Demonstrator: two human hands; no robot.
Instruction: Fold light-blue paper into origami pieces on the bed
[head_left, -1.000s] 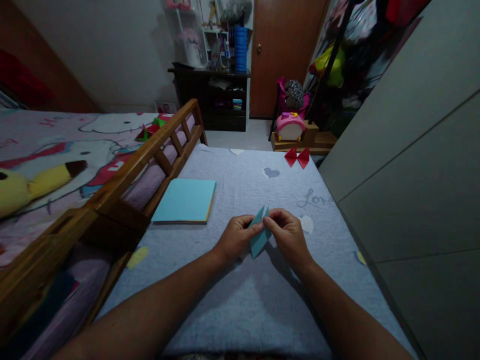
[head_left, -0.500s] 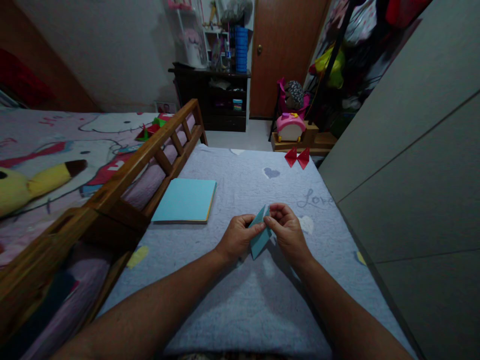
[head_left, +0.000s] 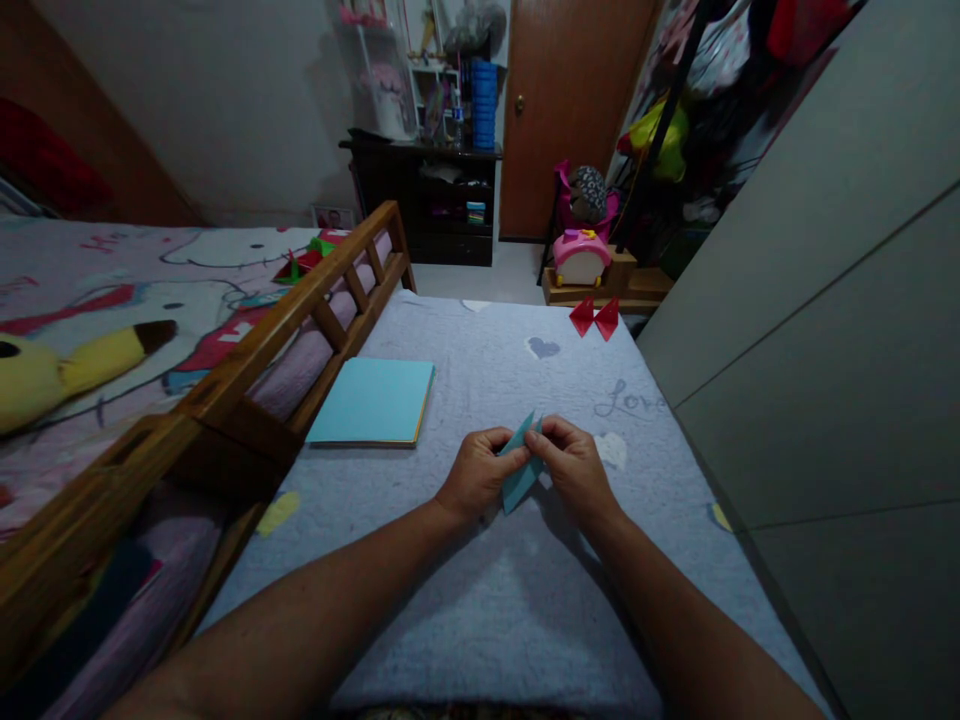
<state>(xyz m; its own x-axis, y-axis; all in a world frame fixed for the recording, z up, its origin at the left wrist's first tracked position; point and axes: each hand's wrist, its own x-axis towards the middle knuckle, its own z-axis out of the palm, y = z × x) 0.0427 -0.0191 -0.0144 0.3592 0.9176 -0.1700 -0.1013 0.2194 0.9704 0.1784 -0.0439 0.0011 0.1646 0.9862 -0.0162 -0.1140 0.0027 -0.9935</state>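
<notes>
Fingers (head_left: 513,461) on folded blue paper (head_left: 520,488)

Folded pointed paper piece (head_left: 519,487) showing light blue. Beneath piece, pale-blue cloth sheet (head_left: 480,620) bearing grey heart (head_left: 543,348), grey lettering (head_left: 630,402). Left of piece, square paper stack (head_left: 373,402) showing light-blue top. Beyond piece, pointed paper shapes (head_left: 582,317) showing red.

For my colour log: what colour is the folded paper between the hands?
The folded paper is light blue; the head view shows it best.
</notes>
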